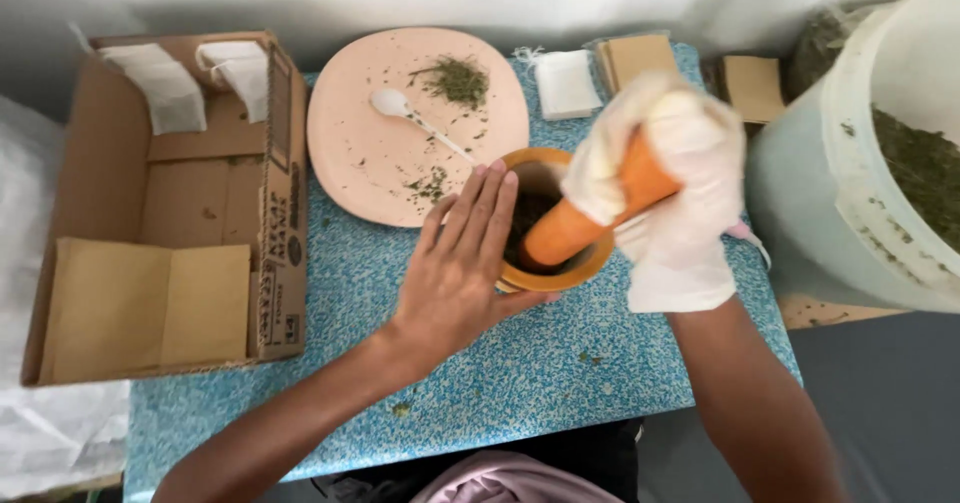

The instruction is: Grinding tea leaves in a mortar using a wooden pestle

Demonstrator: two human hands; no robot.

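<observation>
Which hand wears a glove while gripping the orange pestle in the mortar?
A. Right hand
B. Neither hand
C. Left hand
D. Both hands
A: the white-gloved right hand grips the pestle, while the bare left hand rests against the mortar.

Wooden mortar, round, orange-brown, upright just right of the pink plate and touching its rim; dark green crushed leaf inside. Orange pestle, thick and rounded, tilted with its blunt end down in the mortar and its top leaning away from the plate, upper part wrapped in a white glove.
</observation>
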